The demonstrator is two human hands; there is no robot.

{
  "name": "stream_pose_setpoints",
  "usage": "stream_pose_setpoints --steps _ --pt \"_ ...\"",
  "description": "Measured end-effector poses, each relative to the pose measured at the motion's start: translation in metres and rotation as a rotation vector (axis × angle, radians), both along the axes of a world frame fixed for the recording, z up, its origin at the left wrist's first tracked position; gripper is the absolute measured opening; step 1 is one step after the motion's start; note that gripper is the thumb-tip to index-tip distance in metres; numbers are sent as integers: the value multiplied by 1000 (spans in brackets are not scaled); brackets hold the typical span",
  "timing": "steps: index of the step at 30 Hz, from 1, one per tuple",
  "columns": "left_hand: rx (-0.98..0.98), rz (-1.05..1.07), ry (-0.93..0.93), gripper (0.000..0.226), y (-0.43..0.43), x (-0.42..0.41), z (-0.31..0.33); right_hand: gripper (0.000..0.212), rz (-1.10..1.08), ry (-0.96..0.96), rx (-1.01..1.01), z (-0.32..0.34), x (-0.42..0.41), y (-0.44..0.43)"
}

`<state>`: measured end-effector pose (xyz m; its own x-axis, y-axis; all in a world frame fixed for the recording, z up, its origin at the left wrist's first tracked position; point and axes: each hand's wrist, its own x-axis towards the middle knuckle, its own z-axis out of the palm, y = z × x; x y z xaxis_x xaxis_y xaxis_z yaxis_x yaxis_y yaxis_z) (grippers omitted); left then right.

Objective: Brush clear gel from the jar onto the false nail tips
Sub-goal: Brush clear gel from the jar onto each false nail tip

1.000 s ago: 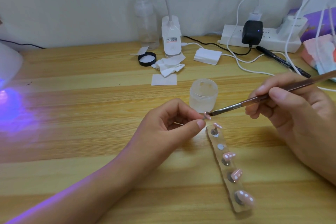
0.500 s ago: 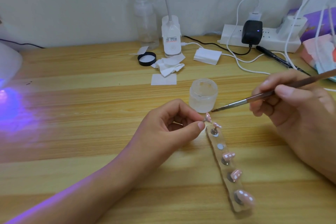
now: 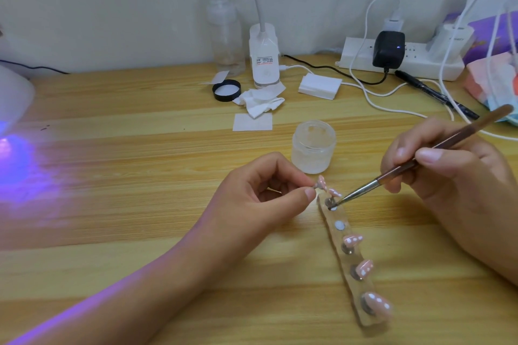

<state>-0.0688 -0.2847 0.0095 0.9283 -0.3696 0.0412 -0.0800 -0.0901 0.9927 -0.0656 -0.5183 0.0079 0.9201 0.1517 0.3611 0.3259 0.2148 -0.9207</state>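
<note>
Nail tip point(image 3: 405, 182) on small peg, pinched by our left hand point(image 3: 252, 196), just near side of jar point(image 3: 313, 148). Our right hand point(image 3: 448, 176) grips brush point(image 3: 364, 188); we note bristles down at far end of holder strip point(image 3: 337, 238).

Desk point(image 3: 140, 176) is pale honey wood with long streaky grain, and there's a purple glow point(image 3: 16, 159) washed over its left side. Nail tips point(image 3: 352, 239) are glossy pink with little white dots. Jar point(image 3: 313, 148) is frosted clear. Brush point(image 3: 420, 161) has a reddish-brown handle and a silver ferrule. Further back there's a black cap point(image 3: 226, 89) with a white inside, white wipes point(image 3: 260, 101), a white power strip point(image 3: 358, 53) with a black adapter point(image 3: 388, 49), and a black pen point(image 3: 434, 94).
</note>
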Motion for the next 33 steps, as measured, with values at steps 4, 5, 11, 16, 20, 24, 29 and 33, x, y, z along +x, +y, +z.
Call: stream_pose_setpoints --steps 4,5,11,16,20,24,29,33 --pt "-3 4 -7 7 0 0 0 20 -44 3 32 -1 2 -2" --pt "-4 4 -8 7 0 0 -1 20 -58 2 35 -1 3 -2" --pt "-7 2 -9 6 0 0 0 21 -86 -13 3 -3 3 -2" --pt "13 0 -8 4 0 0 1 20 -58 -16 -5 -1 0 1" --pt "23 -7 -12 5 0 -1 0 20 -21 -2 11 1 0 1" --pt "12 -12 0 5 0 0 0 31 -15 23 9 1 1 0" --pt "6 -12 -14 7 0 1 -2 27 -94 -3 49 1 5 -4" --pt "-3 -22 -18 4 1 1 -2 26 -105 -17 28 -1 6 -4"
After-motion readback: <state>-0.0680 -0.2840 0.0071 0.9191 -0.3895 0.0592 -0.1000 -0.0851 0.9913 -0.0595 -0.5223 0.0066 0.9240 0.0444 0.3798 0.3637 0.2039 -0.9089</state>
